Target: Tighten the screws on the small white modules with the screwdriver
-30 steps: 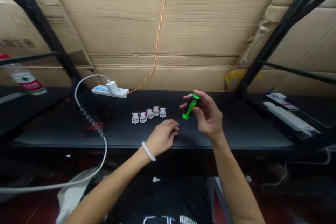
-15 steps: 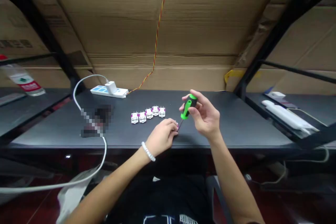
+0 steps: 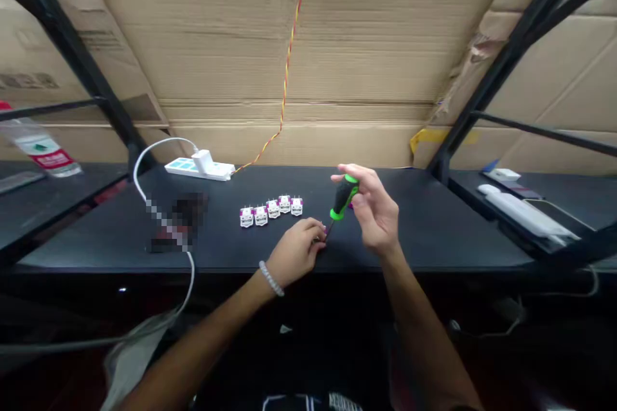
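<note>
My right hand (image 3: 378, 212) grips a black and green screwdriver (image 3: 344, 195) by its handle, which leans up and to the right. Its thin shaft points down at the fingertips of my left hand (image 3: 299, 247). Those fingers pinch a small part against the black table; only a purplish edge of it shows, and the rest is hidden. Beyond my left hand stand several small white and purple plug-like parts (image 3: 272, 208) with thin metal pins, lined up in an uneven row. A bit of purple shows behind my right hand, too covered to name.
A white power strip (image 3: 222, 171) with a white adapter (image 3: 203, 160) lies at the back left of the black table (image 3: 443, 231). A white cable (image 3: 139, 167) loops down over the front edge. Black metal posts (image 3: 482, 90) flank the table, with cardboard (image 3: 216, 45) behind.
The screwdriver's handle has turned a little in my right fingers, and its green stripe faces another way. My left hand stays in place. The picture of the cardboard is brighter.
</note>
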`<state>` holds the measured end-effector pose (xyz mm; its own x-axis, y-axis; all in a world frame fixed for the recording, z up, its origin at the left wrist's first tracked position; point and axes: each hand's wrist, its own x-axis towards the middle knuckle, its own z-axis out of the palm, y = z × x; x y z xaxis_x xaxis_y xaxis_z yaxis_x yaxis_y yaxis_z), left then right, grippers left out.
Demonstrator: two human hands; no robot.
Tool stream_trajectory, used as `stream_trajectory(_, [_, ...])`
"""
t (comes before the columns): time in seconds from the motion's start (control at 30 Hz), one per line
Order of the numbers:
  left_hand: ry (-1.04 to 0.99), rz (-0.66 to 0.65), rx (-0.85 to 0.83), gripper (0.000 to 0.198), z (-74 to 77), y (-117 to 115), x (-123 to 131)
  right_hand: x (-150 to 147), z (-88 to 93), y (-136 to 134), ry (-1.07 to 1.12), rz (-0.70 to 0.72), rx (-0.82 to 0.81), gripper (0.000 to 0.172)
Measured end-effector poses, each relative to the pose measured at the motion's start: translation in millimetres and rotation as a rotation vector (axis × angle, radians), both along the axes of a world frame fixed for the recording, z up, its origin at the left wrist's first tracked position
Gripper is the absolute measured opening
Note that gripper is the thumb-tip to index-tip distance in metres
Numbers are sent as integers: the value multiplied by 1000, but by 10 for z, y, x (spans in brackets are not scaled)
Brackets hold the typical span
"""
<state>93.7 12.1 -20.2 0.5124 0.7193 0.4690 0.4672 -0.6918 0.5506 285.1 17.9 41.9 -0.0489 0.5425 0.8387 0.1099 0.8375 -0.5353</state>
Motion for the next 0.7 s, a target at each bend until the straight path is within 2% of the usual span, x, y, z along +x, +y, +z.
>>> stream_trajectory(0.07, [-5,-10,3,15,-1,1,-1,-5,7,-23,-8,105,-78,39])
stream_trajectory(0.1, [-6,-13,5,15,-2,1,0,-9,5,-24,-4,114,-96,38])
stream_trajectory(0.23, [-4,-10,0,14,-4,4,3,-18,-14,13,30,-70,-14,43])
stream_trajectory(0.3, [-6,-5,-16,13,7,12,-6,-23,-8,15,32,-102,19,43])
stream_trajectory(0.47, [-38,-82,-98,15,58,56,-68,-32,23,-38,29,109,-86,39])
stream_trajectory(0.53, [-47,-99,-134,17,74,72,-85,-21,10,-36,20,71,-66,40])
stream_trajectory(0.63, [-57,-93,-157,17,88,79,-86,-3,-15,-10,-12,-80,22,42])
stream_trajectory(0.7, [-64,-88,-165,16,99,74,-78,-1,-13,-9,-33,-102,45,43])
